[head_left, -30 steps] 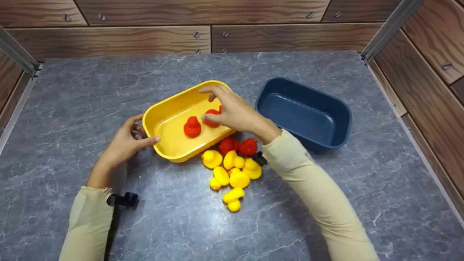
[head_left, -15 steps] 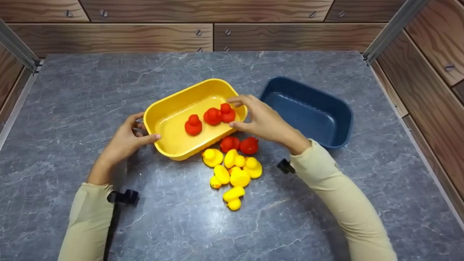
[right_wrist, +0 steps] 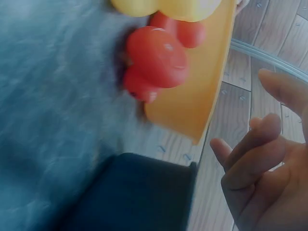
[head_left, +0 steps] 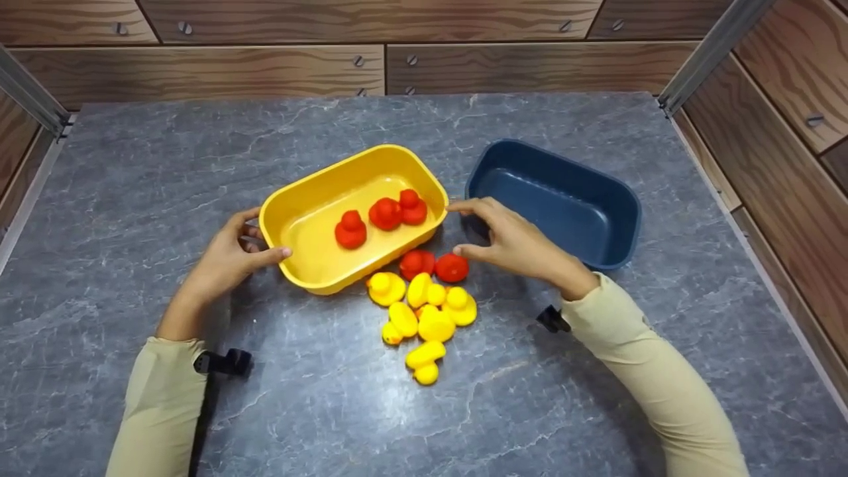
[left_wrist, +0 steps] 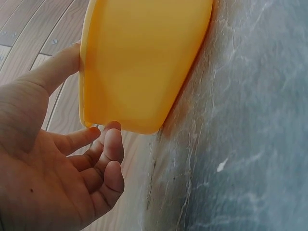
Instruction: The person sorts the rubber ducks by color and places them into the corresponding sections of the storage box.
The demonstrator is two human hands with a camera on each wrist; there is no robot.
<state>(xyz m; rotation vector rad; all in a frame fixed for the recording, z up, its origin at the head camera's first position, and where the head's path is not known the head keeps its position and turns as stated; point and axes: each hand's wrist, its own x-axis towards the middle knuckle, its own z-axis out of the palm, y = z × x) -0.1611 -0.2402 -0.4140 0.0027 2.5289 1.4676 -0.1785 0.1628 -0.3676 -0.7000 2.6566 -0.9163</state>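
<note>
My left hand [head_left: 225,258] holds the left end of a yellow plastic bin [head_left: 311,235], thumb over its rim and fingers against the outer end wall, as the left wrist view [left_wrist: 62,144] also has it. Inside the bin sit three red rubber ducks [head_left: 386,213]. My right hand [head_left: 520,246] is empty, fingers loosely spread, its index fingertip close to the bin's right rim; whether they touch I cannot tell. Below that hand two more red ducks [head_left: 452,267] lie on the table against the bin's front side. Several yellow rubber ducks [head_left: 437,324] are bunched in front of them.
A dark blue bin [head_left: 563,205] with nothing in it stands to the right, partly behind my right hand. Both bins rest on a grey marbled table [head_left: 298,397]. Wood-patterned panels [head_left: 265,73] border the table at the back and sides.
My right hand has drawn back rightward from over the yellow bin, leaving a third red duck in it beside the other two. The left hand keeps its place at the bin's end.
</note>
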